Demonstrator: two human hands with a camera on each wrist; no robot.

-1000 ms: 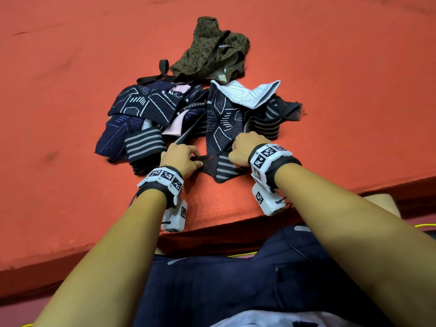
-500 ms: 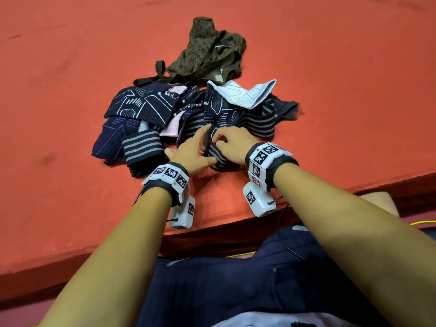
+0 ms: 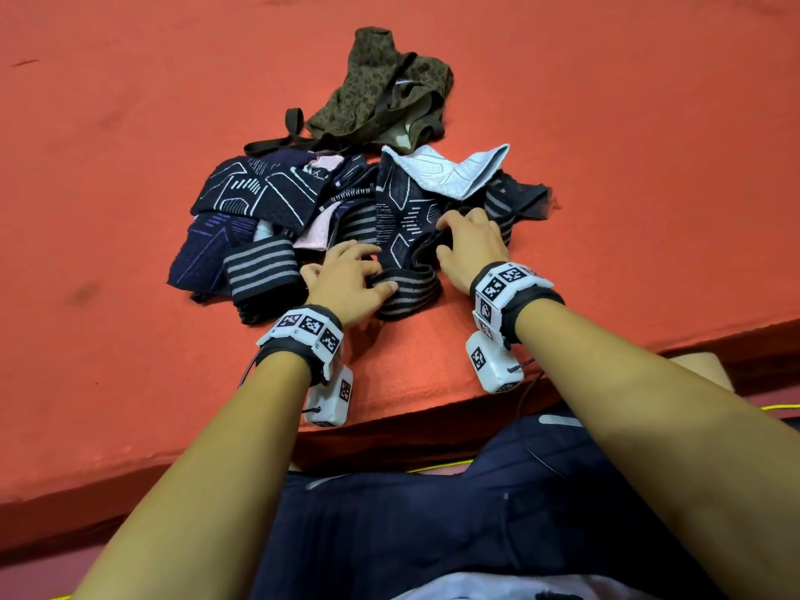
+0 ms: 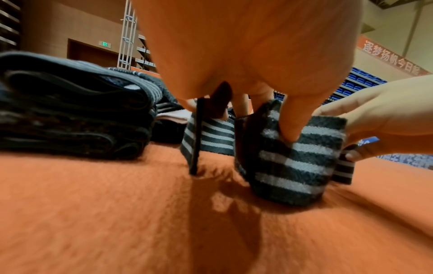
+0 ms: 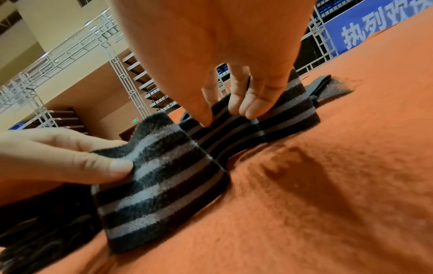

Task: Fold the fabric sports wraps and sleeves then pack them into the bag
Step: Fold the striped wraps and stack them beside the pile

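A black wrap with grey stripes (image 3: 409, 292) lies at the near edge of the fabric pile, doubled into a loop. My left hand (image 3: 376, 272) pinches its folded end (image 4: 293, 163) between thumb and fingers. My right hand (image 3: 450, 238) pinches the same wrap (image 5: 234, 126) farther along, thumb and fingertips on the stripes, and the wrap's tail (image 5: 328, 87) trails past it. A second striped wrap (image 3: 259, 272) lies folded to the left. An olive leopard-print bag (image 3: 381, 88) sits crumpled behind the pile.
Navy patterned sleeves (image 3: 259, 197) and a pale sleeve (image 3: 450, 173) are heaped on the orange mat (image 3: 130, 383). The mat's front edge (image 3: 433, 422) runs just below my wrists. My legs are under it.
My hands, close together on the wrap before, have spread apart. The right hand slid right and away along the wrap while the left kept the doubled end near the mat's edge.
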